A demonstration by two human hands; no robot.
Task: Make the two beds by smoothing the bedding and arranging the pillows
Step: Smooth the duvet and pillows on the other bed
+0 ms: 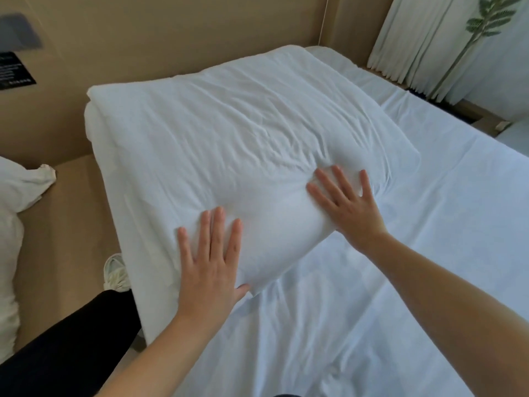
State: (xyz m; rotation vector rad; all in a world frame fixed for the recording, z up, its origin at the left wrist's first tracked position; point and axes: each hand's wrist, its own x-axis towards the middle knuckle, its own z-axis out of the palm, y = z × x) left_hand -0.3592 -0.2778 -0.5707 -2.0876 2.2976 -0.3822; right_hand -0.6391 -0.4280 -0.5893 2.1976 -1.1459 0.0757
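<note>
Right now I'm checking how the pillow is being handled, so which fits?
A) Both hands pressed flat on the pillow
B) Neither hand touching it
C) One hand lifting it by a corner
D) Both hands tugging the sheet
A: the left hand and the right hand both lie open, fingers spread, palms down on the near end of the white pillow.

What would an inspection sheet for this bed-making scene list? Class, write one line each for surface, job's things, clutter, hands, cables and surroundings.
Surface: white sheet, lightly creased.
Job's things: white pillow at the head end, wrinkled; second bedding pile far left.
Clutter: pale shoe on the floor beside the bed.
Hands: left hand and right hand flat on the pillow, fingers spread.
Cables: thin cord down the wall.
Surroundings: beige wall, white curtain, leafy plant.
</note>
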